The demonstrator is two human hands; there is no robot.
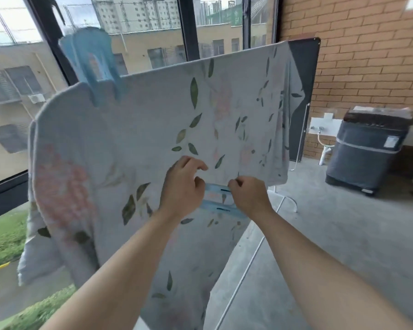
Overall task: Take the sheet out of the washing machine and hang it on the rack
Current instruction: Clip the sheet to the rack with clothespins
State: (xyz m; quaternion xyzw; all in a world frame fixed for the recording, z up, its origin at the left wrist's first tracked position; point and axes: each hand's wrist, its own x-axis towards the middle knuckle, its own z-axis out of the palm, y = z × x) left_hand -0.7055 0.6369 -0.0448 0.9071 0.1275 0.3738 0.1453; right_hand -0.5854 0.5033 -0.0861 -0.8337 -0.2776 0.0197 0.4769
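Draped over drying rack (247, 265): leaf-print sheet (129, 144), blue clip (93, 65) at left. On concrete floor (343, 234), far right: covered washing machine (365, 148).

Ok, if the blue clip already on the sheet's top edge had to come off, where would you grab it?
Take the blue clip by its broad upper end, which stands free above the sheet, pinching front to back from above. Its lower jaws straddle the top edge, so squeezing the top probably opens them.

Brick wall (367, 55) right, concrete floor (343, 234), black-framed windows (148, 20), daylight outside.
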